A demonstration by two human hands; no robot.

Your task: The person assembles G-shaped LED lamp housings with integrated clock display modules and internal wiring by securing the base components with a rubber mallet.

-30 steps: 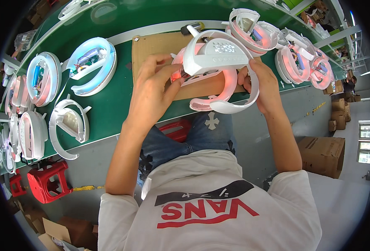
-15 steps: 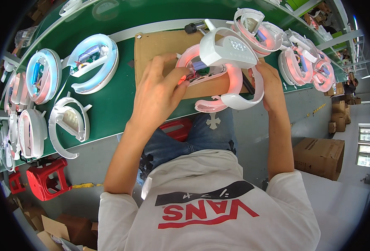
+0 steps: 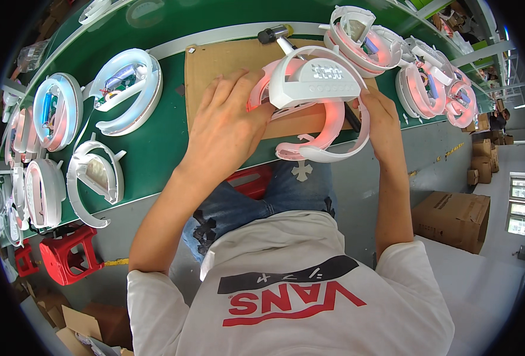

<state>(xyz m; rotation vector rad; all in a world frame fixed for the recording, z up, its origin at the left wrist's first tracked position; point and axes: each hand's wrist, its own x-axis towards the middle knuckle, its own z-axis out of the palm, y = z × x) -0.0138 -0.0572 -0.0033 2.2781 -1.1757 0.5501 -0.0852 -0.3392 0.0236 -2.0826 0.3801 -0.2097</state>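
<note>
On a cardboard sheet lies one half of a ring-shaped clock lamp, glowing pinkish red. Its white cover, with a lit digital display, is tilted over it and hides most of the inside. My left hand is closed on the lamp half's left side, thumb at the cover's lower left corner. With fingers bent round the cover's right side, my right hand grips it; some fingertips are hidden behind it. A dark rod shows beneath the cover.
Open blue-lit lamp halves and a loose white cover rest on the green table at left. More red-lit lamps crowd the right. A black tool lies behind the cardboard. Red stools stand at lower left.
The cover has turned and come down over the lamp half, hiding the wires and the battery. My left hand has shifted along the lamp's left side, its fingers closer together.
</note>
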